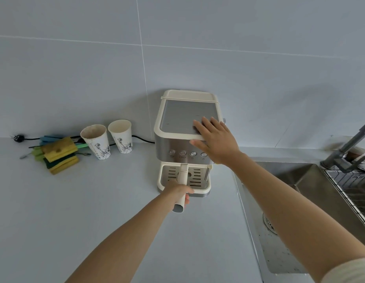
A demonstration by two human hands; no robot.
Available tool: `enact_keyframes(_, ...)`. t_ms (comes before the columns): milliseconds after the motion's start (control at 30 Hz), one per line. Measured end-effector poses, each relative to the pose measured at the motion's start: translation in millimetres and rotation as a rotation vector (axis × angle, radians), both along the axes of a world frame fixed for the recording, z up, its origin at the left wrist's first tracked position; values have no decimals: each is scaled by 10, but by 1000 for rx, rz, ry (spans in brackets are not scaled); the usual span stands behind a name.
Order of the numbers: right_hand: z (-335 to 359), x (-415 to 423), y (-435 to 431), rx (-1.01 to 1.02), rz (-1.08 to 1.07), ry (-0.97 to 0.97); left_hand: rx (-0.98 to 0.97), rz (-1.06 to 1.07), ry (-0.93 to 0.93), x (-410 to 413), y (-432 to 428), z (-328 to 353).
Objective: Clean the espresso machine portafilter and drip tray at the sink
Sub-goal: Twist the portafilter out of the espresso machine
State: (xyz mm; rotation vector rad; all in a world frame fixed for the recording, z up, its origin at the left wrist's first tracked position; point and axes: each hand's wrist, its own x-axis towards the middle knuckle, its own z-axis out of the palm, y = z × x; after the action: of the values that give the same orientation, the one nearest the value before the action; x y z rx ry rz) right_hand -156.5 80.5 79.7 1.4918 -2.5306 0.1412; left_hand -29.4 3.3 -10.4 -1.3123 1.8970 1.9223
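— Where do things stand?

— My left hand (180,194) grips the cream handle of the portafilter (182,174), fingers (188,190) curled round it near its end. The portafilter sits in the front of the espresso machine (177,144), with its handle pointing out at me above the drip tray (163,185), which is seated in the base. My right hand (215,139) lies flat on the machine's top, fingers (200,124) straight and slightly spread, pressing down.

— So what worries you?

— The twist. If the portafilter is locked tight, I judge the whole machine could skid or turn on the worktop (95,211) (the flat palm is my only brace, and it sits off towards the right edge of the lid). A sudden release could swing the handle left towards the two paper cups (95,144).

— Anything else?

— Grounds or water, if there are any in the basket, which I cannot see from here. If I tip it on the way to the sink (300,190) on my right, they spill on the worktop. The power cord (142,139) runs behind the cups to a plug lying loose, so a yanked machine would drag it through them and the sponges (59,154).

— And the tray?

— It may hold liquid; I can't tell. Pulled out fast, it would slop.
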Motion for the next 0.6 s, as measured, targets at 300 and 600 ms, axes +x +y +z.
enact_keyframes(300, -144, -117, -41, -179, 79, 78, -107, 12, 4, -30, 51, -73)
enact_keyframes(600, -228, -185, -48, -307, 149, 198, -103, -19, 0, -28, 8, -97)
